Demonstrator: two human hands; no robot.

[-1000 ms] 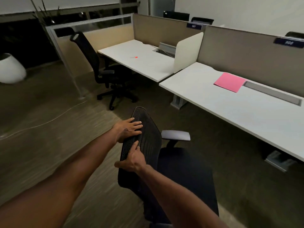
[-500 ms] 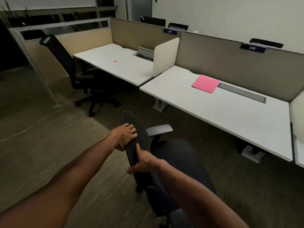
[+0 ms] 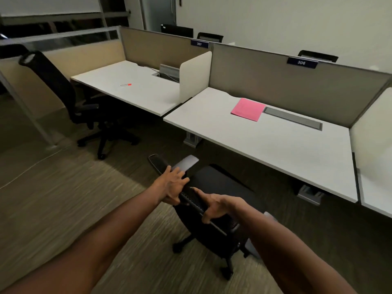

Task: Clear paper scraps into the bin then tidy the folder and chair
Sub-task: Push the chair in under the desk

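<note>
A black office chair (image 3: 220, 187) with grey armrests stands on the carpet just in front of the white desk (image 3: 275, 145) marked 306. Both my hands hold the top edge of its mesh backrest: my left hand (image 3: 172, 185) grips the edge with fingers spread over it, and my right hand (image 3: 214, 205) is curled around it a little lower. A pink folder (image 3: 248, 109) lies flat on that desk near the back, beside a grey cable slot. No bin or paper scraps show.
A second black chair (image 3: 70, 96) stands at the left desk (image 3: 137, 90), which carries a small red-tipped pen (image 3: 126, 84). Beige partition panels (image 3: 275, 85) run behind both desks. A desk foot (image 3: 309, 194) sits right of my chair. Carpet stretches to the left.
The chair has swung and rolled toward desk 306, its seat now facing the desk. Both hands stayed on the backrest and my view has turned right and closer.
</note>
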